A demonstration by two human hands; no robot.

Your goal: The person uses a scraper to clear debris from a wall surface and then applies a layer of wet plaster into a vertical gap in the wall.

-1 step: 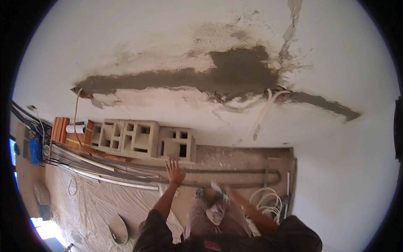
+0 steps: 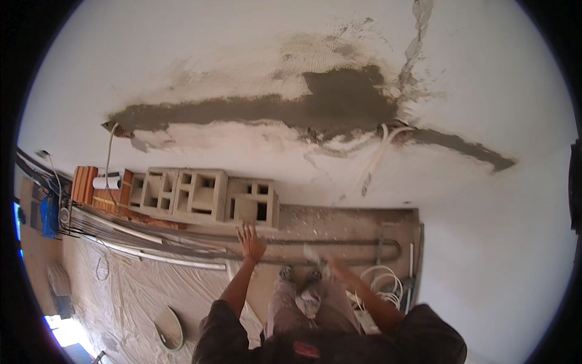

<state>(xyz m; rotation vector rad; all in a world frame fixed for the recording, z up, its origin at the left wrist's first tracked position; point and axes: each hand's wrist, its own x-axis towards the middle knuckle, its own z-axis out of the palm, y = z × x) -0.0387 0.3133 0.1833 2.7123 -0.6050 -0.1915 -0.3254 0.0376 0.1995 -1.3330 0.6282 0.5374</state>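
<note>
My left hand point(image 2: 252, 245) is open with fingers spread, just below the grey concrete blocks point(image 2: 242, 208) in the view; whether it touches anything I cannot tell. My right hand point(image 2: 334, 270) is closed round a pale hand tool point(image 2: 315, 255), too blurred to identify, above my legs. Across the white wall point(image 2: 485, 79) runs a long patch of dark grey plaster point(image 2: 342, 97), wider toward the right of centre. Pale cables point(image 2: 383, 151) hang from rough openings along it.
Orange bricks point(image 2: 82, 185) adjoin the blocks at left. Grey conduits point(image 2: 388, 242) lie along the floor, with coiled white tubing point(image 2: 393, 282) right of my legs. A plastic sheet point(image 2: 133, 297) with a round tub point(image 2: 170, 327) covers the lower left. A blue bag point(image 2: 50, 215) is further left.
The wall and floor sit slightly higher in the picture. My right hand and its tool have moved slightly up and are more blurred. My left hand stays spread.
</note>
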